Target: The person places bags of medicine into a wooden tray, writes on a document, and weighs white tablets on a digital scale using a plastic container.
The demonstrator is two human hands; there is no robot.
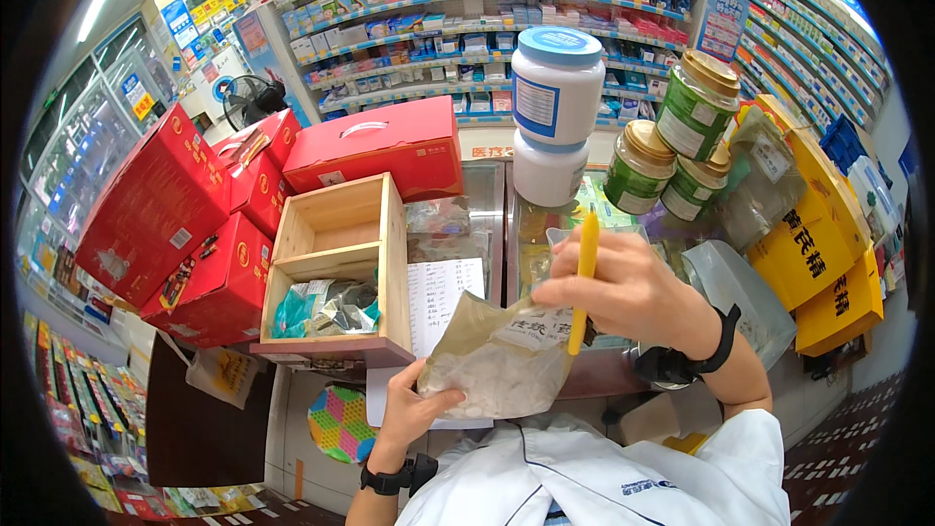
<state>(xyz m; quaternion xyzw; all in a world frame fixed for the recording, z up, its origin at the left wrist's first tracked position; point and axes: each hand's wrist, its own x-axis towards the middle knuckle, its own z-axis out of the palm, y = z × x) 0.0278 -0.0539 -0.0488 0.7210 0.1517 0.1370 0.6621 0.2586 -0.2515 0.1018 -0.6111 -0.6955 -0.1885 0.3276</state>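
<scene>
My left hand (420, 405) grips the lower left corner of a translucent plastic bag (504, 372) that holds pale, whitish pieces and bears a printed label. My right hand (617, 285) has a yellow pen (585, 285) between its fingers, standing nearly upright in the view. The fingertips of that hand also meet the bag's top edge; whether they pinch it is hard to tell. Behind the bag, a sheet of paper with handwritten lists (445, 292) lies on the glass counter (482, 215), partly covered by the bag.
Left of the paper, a divided wooden drawer box (394, 270) holds crumpled plastic packets (329, 307). Red gift boxes (372, 142) are stacked beyond it. Two white tubs (559, 88) and several green-labelled jars (697, 106) stand at the back. Yellow boxes (811, 252) and a clear plastic container (745, 299) are at right.
</scene>
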